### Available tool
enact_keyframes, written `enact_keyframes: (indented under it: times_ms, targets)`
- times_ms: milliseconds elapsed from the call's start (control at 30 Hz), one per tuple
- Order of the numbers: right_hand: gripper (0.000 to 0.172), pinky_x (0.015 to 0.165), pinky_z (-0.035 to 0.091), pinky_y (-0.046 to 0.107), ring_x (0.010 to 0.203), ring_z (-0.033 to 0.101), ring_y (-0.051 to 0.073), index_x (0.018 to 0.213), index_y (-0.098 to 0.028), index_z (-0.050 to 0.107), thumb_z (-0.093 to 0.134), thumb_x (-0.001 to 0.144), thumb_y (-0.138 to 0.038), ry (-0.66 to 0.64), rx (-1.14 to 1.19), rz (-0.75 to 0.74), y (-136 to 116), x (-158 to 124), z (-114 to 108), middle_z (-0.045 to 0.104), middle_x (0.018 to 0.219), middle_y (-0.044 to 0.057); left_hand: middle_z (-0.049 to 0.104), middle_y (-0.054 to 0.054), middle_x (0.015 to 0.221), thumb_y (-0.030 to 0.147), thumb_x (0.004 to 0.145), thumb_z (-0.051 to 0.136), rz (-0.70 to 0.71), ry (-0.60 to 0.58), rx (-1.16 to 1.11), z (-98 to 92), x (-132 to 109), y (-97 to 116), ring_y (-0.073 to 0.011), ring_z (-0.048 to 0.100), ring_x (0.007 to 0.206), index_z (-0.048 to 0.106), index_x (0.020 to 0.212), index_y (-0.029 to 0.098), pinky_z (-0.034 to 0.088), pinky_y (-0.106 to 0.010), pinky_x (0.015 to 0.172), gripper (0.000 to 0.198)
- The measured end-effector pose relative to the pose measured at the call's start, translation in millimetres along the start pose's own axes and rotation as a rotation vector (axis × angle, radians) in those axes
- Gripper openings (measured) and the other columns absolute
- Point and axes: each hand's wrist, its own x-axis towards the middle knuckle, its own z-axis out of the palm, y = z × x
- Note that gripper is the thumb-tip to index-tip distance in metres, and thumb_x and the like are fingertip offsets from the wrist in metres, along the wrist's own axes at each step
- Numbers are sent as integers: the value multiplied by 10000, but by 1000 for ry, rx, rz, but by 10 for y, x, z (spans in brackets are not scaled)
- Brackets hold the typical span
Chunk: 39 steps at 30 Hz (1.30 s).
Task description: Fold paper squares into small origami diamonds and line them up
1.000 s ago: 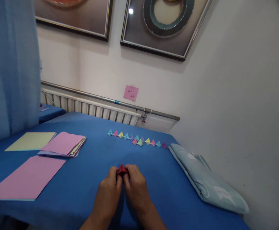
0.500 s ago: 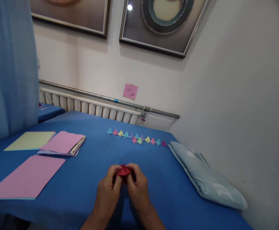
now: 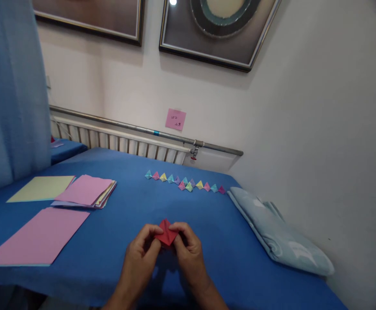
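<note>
A small red origami piece (image 3: 166,234) is held between both hands just above the blue tabletop, its near face a diamond with a crease down the middle. My left hand (image 3: 142,252) pinches its left corner between thumb and fingers. On the opposite corner, my right hand (image 3: 189,254) has a like pinch. The fingertips behind the paper are partly hidden. Beyond the hands, a row of small folded paper pieces (image 3: 170,179) in several colours lies across the table.
Pink sheets (image 3: 39,237), a mixed paper stack (image 3: 83,189) and yellow paper (image 3: 41,188) lie at left on the blue cloth (image 3: 117,241). A folded pale-blue blanket (image 3: 278,234) rests along the right edge. Behind the table are a radiator (image 3: 120,142) and a pipe.
The red origami piece has been turned or spread: its pointed, bunched top now shows as a flatter diamond. Both hands keep hold of it and have shifted slightly. The view has tipped down a little.
</note>
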Motion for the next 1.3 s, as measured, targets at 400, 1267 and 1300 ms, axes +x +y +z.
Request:
enact_keyframes:
  times_ms: [400,1267,1300]
  targets:
    - [186,514,451,215,534,523,103,859,-187,657,513,742,-204,-184,233,226,-109,-22,-57,592,728,-8,633,22,692,384,632,698,-144,26,-148,-62,26,17,-114,576,604,592,775,177,467,-226,583,273]
    - [186,621,407,234,631,510,120,744,-176,657,641,746,-361,-134,232,485,-151,22,-15,598,671,-21,585,26,628,491,692,669,-274,-143,-51,-131,-18,6,-114,491,637,667,682,167,382,-215,618,324]
    - [188,616,404,232,623,504,118,724,-176,654,639,748,-363,-129,231,487,-152,23,-13,589,656,-24,585,24,632,493,691,666,-275,-152,-36,-130,-18,9,-118,493,643,665,678,167,383,-217,623,326]
